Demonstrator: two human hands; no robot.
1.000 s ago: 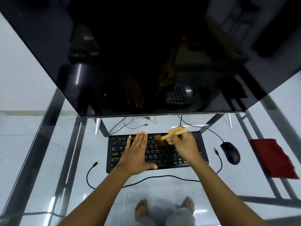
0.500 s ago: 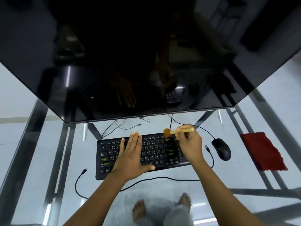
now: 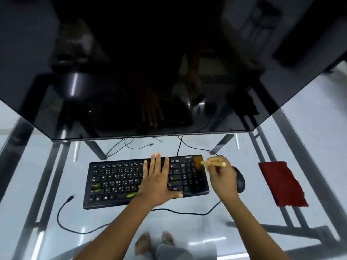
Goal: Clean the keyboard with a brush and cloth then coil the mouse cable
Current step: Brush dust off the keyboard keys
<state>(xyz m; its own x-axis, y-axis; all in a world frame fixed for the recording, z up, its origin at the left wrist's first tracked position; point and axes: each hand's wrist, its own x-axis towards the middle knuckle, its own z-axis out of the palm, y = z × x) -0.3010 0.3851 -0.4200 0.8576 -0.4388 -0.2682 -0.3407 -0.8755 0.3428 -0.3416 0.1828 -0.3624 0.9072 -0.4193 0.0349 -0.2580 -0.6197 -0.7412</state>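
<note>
Head view, entries from frame left to frame right. Black cable (image 3: pixel 71 198), lower left: loose plug end on the glass table (image 3: pixel 47 177), the line looping along the keyboard's near edge toward the right; I cannot tell which device it serves. I judge it thin and limp, best taken just behind the plug. Keyboard (image 3: pixel 120 182), centre: flat on the glass, probably light and apt to slide. Left hand (image 3: pixel 157 182): laid flat across the middle keys, fingers straight, bracing it. Brush (image 3: pixel 212 163): bristles on the keyboard's upper right corner; handle looks stiff and light, bristles soft. Right hand (image 3: pixel 223 179): fingers pinching the brush handle at mid-length, which I think a sound hold. Mouse (image 3: pixel 240 180): partly behind that hand, beside the keyboard. Red cloth (image 3: pixel 281 184), right: untouched, likely soft; take it by an edge.
</note>
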